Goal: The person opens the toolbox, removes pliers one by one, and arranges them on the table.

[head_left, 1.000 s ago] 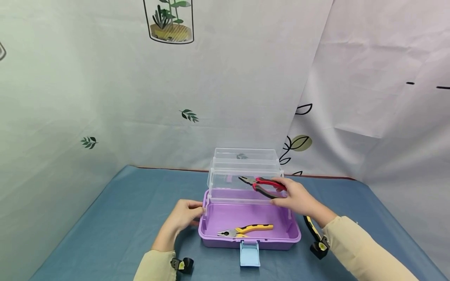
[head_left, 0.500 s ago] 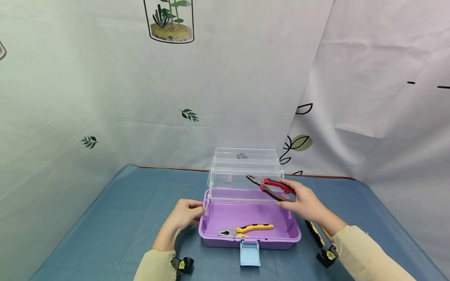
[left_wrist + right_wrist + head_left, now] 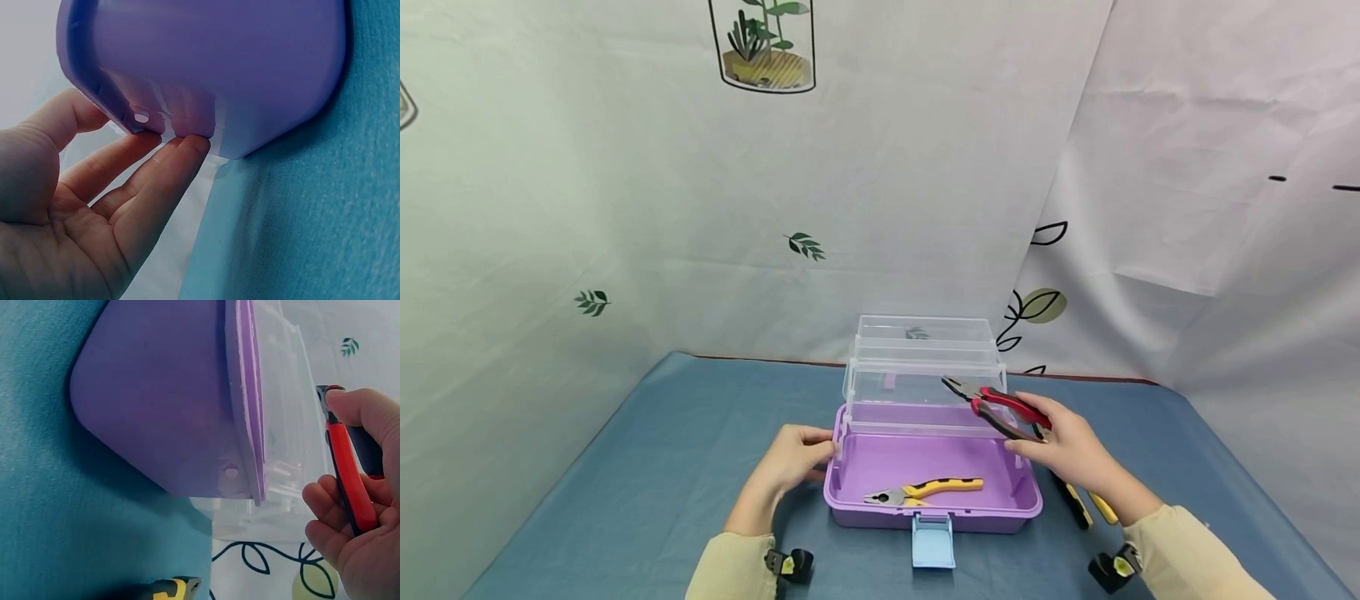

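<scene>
Head view: bright, diffuse light; printed backdrop [image 3: 917,183] greenish at left, pinkish at upper right, soft grey shading in its folds. Soft shadow on blue tablecloth [image 3: 655,483] between left forearm [image 3: 751,508] and purple toolbox [image 3: 872,521]. Faint pale streaks along clear lid [image 3: 925,329]. Red-handled pliers [image 3: 981,395] crisp enough, jaws included.

Left wrist view: dim, cool cast. Upper left corner pale; left hand [image 3: 69,237] shaded, palm darkest toward lower left. Pale sheen on toolbox wall above fingertips.

Right wrist view: also dim and bluish, detail soft. Dark shadow hugs toolbox base; lid washes out against backdrop. Yellow-and-black tool [image 3: 172,590] murky at bottom edge.
</scene>
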`<control>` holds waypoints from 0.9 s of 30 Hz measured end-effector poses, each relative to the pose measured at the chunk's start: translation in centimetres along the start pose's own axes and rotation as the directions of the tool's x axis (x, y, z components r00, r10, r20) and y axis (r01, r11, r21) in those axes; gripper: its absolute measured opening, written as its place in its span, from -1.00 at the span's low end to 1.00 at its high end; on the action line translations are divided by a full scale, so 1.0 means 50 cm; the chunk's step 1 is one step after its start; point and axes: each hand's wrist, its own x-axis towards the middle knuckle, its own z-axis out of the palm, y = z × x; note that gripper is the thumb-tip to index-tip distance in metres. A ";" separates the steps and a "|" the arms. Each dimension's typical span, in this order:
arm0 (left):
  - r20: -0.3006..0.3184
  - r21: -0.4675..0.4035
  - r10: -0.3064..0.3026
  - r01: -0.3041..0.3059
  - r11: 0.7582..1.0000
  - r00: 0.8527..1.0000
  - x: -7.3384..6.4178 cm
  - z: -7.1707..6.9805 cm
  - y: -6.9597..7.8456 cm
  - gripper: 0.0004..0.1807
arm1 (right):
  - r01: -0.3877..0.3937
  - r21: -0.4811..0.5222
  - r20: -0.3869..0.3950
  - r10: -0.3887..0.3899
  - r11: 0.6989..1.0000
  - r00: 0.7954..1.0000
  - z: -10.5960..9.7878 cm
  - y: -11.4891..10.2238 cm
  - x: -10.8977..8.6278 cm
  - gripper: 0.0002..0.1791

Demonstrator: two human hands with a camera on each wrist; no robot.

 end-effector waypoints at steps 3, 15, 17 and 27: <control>0.000 0.002 0.003 -0.003 1.000 1.000 0.000 0.000 0.001 -0.67 | -0.025 0.017 0.002 0.025 1.000 1.000 -0.003 0.002 -0.008 -0.18; 0.004 -0.009 -0.001 0.001 1.000 1.000 0.000 0.000 0.000 -0.67 | -0.060 -0.014 -0.037 0.059 0.998 0.998 -0.005 0.020 -0.027 -0.13; 0.004 -0.008 -0.001 0.001 1.000 1.000 -0.001 -0.001 0.001 -0.67 | -0.077 -0.004 -0.038 0.077 0.997 0.996 -0.006 0.022 -0.029 -0.14; 0.014 -0.015 0.007 -0.007 1.000 1.000 -0.003 -0.002 0.003 -0.66 | -0.138 0.034 -0.046 0.140 0.990 0.989 -0.010 0.035 -0.044 -0.15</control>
